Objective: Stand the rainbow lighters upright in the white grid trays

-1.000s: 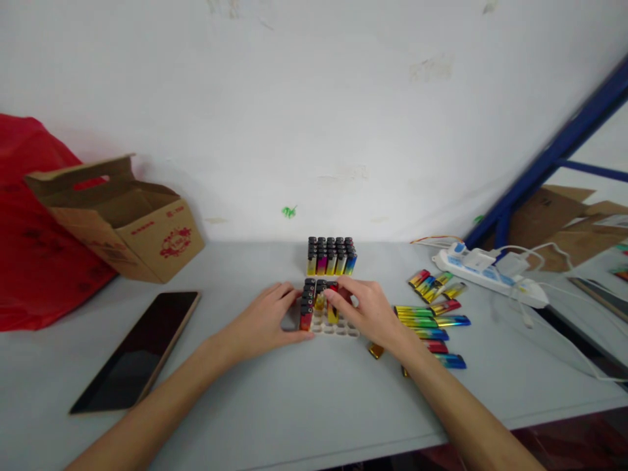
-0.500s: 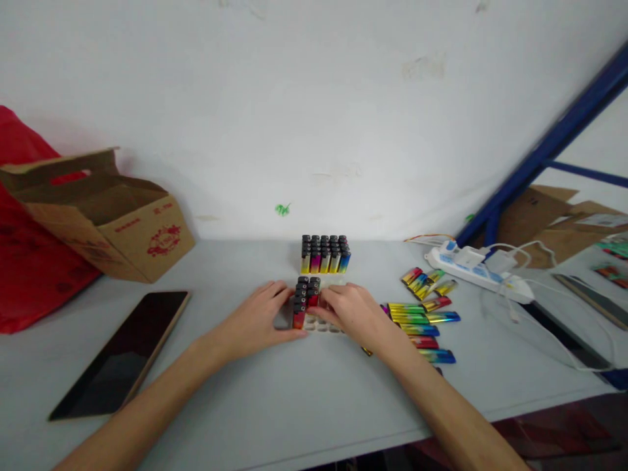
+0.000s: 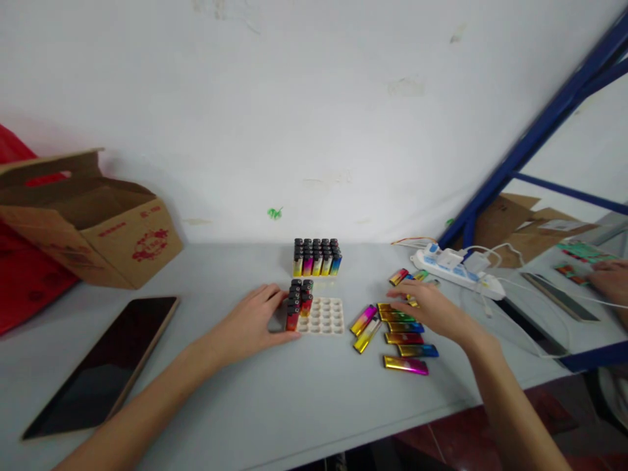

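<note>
A white tray (image 3: 328, 316) with round-edged sockets lies on the table, several black-topped lighters (image 3: 293, 315) standing upright along its left side. My left hand (image 3: 260, 317) grips the tray's left end, thumb by the front corner and fingers beside the lighters. To the right, my right hand (image 3: 432, 304) hovers over a spread of loose metallic lighters (image 3: 405, 338), its thumb and fingers apart with nothing visible between them. Two more lighters (image 3: 367, 335) lie between the tray and that spread. Behind the tray stands a full block of upright lighters (image 3: 317, 258).
An open cardboard box (image 3: 132, 242) and a dark tablet (image 3: 105, 363) are on the left. A white power strip (image 3: 458, 275) with cables lies at the right, near a blue metal frame (image 3: 515, 163). Another person's hand (image 3: 611, 278) shows at the far right.
My right hand has left the tray and moved right, over the loose lighters, uncovering the sockets. My left hand stays at the tray. The view has turned slightly to the right.
</note>
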`<action>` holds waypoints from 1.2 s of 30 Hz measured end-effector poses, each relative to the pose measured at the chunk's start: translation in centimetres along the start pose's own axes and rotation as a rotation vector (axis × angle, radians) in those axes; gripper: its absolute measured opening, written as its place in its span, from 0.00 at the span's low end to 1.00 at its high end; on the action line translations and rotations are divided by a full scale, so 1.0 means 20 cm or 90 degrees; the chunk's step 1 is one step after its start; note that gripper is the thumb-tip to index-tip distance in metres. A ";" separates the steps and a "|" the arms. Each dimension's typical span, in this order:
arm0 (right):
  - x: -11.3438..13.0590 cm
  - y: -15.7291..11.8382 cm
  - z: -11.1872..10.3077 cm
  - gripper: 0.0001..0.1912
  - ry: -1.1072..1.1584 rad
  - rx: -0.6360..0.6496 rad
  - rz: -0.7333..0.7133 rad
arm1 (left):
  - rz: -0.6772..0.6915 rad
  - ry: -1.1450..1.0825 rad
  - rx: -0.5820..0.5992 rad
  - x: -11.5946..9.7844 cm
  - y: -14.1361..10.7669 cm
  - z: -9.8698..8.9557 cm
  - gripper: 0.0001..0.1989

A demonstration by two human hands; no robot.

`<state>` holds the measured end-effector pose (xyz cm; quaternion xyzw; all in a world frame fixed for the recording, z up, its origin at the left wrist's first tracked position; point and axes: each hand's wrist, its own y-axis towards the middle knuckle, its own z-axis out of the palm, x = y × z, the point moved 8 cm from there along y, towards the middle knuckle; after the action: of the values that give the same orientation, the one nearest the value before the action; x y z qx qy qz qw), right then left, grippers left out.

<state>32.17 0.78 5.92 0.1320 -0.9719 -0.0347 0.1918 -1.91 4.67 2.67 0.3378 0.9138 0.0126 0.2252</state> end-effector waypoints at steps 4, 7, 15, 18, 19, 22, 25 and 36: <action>-0.09 -0.05 0.03 0.09 -0.005 0.052 0.012 | 0.002 -0.002 -0.002 -0.01 0.00 -0.01 0.25; -0.09 -0.04 0.04 0.07 -0.006 0.028 0.018 | 0.004 0.006 -0.001 -0.01 0.00 -0.01 0.25; -0.01 0.08 0.02 0.12 0.145 -0.075 0.026 | 0.015 0.006 -0.009 -0.02 0.00 -0.02 0.24; 0.06 0.16 -0.01 0.19 0.253 -0.151 0.026 | 0.013 0.009 -0.007 -0.01 0.00 -0.01 0.25; 0.09 0.19 -0.02 0.22 0.302 -0.165 0.024 | 0.012 0.012 -0.006 -0.01 0.00 -0.01 0.25; 0.20 0.28 -0.02 0.26 0.468 -0.169 0.020 | 0.010 0.016 -0.007 -0.01 0.00 -0.01 0.27; 0.35 0.35 0.01 0.25 0.590 -0.119 0.016 | 0.011 0.008 -0.009 -0.01 -0.01 -0.01 0.27; 0.64 0.37 0.33 0.25 0.890 0.023 0.014 | 0.009 0.012 0.004 -0.02 -0.01 -0.01 0.26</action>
<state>16.34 4.62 5.41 0.1165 -0.6222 0.0766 0.7703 -1.75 4.32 3.00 0.3447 0.9135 0.0147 0.2158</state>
